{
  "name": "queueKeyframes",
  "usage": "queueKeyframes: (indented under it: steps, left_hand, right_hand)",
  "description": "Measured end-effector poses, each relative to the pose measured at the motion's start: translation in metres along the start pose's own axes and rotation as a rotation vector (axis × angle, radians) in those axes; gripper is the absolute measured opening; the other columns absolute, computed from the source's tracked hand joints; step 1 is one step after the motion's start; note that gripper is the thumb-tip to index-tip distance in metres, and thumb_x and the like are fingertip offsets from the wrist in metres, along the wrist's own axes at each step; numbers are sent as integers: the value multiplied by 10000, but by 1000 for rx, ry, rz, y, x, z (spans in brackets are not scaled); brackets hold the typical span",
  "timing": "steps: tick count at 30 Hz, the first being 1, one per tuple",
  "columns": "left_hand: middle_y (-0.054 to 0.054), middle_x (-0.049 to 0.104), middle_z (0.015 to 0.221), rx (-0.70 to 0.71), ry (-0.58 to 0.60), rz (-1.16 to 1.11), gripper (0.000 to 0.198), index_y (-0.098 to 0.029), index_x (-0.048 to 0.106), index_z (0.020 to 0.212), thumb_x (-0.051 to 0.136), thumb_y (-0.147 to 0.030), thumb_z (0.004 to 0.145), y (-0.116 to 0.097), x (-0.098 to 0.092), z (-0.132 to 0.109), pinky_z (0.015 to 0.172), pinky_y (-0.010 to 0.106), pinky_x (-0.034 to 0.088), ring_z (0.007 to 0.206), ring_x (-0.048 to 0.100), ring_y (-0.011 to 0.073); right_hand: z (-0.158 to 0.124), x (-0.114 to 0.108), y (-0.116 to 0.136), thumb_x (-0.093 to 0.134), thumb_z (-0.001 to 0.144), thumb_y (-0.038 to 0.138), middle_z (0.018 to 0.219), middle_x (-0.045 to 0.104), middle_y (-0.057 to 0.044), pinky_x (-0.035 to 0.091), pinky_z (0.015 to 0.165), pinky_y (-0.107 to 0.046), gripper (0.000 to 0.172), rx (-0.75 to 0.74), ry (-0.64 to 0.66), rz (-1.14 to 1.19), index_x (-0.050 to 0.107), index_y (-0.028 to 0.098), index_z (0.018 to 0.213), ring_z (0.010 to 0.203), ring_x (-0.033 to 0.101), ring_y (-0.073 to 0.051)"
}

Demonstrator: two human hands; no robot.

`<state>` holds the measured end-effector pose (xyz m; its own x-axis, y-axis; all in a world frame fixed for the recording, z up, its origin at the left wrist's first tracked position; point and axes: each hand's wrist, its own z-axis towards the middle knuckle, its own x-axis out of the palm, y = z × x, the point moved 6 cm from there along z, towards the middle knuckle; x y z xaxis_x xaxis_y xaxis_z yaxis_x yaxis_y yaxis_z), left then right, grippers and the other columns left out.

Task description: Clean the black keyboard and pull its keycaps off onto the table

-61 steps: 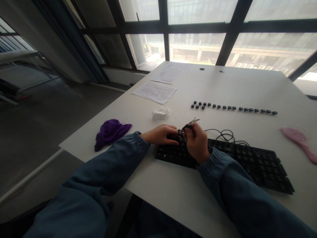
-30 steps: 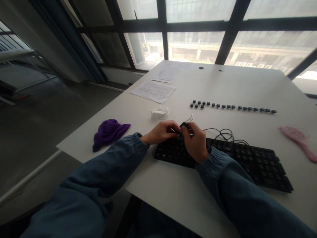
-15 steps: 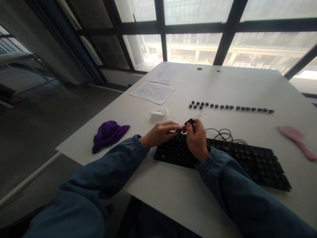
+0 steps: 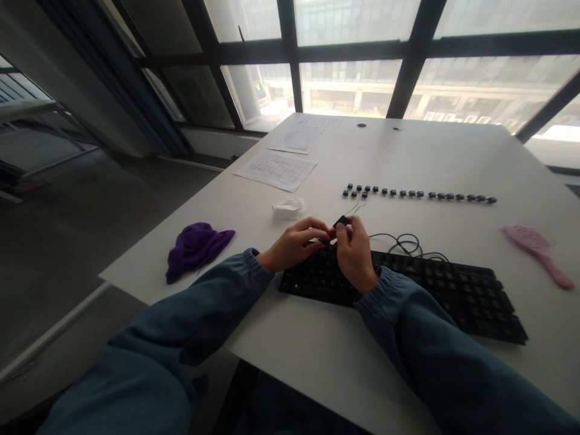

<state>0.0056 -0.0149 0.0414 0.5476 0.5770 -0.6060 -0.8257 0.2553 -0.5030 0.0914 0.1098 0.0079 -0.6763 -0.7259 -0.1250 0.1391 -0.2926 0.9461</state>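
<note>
A black keyboard (image 4: 439, 284) lies on the white table under both my hands. My right hand (image 4: 356, 251) is closed around the black handle of a wire keycap puller (image 4: 341, 221), whose two thin wires point up and away from me. My left hand (image 4: 299, 243) is over the keyboard's upper left part, its fingers pinched beside the right hand. A small dark thing shows at the left fingertips, too small to name. Beyond the hands, loose black keycaps (image 4: 411, 194) stand in a long row, with a short second row at its left end.
A purple cloth (image 4: 197, 249) lies near the table's left edge. Behind the left hand is a clear plastic bag with something white (image 4: 289, 208). Printed sheets (image 4: 276, 169) lie farther back. A black cable (image 4: 408, 243) loops behind the keyboard; a pink hairbrush (image 4: 539, 254) is at right.
The view has shifted slightly, moving everything on the table a little left. The puller's wires now reach a bit higher and farther from me. Both hands keep nearly the same pose.
</note>
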Motion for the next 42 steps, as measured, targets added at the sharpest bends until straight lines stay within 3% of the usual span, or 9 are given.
queueKeyframes:
  steps: [5, 25, 30, 34, 42]
  left_hand:
    - [94, 702, 1076, -95, -37, -11, 103, -181, 714, 1003, 670, -196, 911, 0, 1, 0, 910, 336, 573, 979, 685, 180]
    - [62, 680, 994, -72, -3, 71, 181, -176, 659, 1101, 653, -217, 925, 2, 4, -2, 777, 270, 557, 819, 650, 134]
    - [98, 674, 1071, 23, 71, 108, 212, -183, 661, 1160, 613, -203, 955, -1, 5, -1, 874, 303, 564, 973, 662, 173]
    - [103, 666, 1057, 65, 106, 210, 193, -178, 654, 1151, 578, -204, 975, -1, 5, -2, 878, 323, 567, 963, 655, 181]
    - [117, 636, 1176, -31, -16, 30, 134, -202, 682, 1038, 630, -290, 951, 0, -3, 2, 971, 383, 548, 1121, 626, 222]
  right_hand:
    - [0, 1, 2, 489, 976, 394, 715, 620, 29, 470, 616, -280, 152, -11, 40, -24, 516, 246, 953, 643, 615, -164]
    - [-1, 4, 0, 498, 969, 392, 676, 608, 34, 430, 575, -265, 150, -5, 75, -87, 525, 250, 927, 604, 592, -166]
    - [0, 2, 0, 495, 968, 391, 682, 598, 28, 432, 567, -273, 165, 3, 31, -76, 517, 248, 889, 597, 575, -167]
    - [0, 1, 1, 503, 959, 389, 673, 612, 20, 452, 564, -282, 170, 8, 22, -51, 515, 240, 878, 591, 596, -172]
    - [-1, 2, -1, 479, 977, 404, 646, 648, 25, 493, 551, -273, 180, 76, 3, 77, 488, 235, 915, 552, 639, -163]
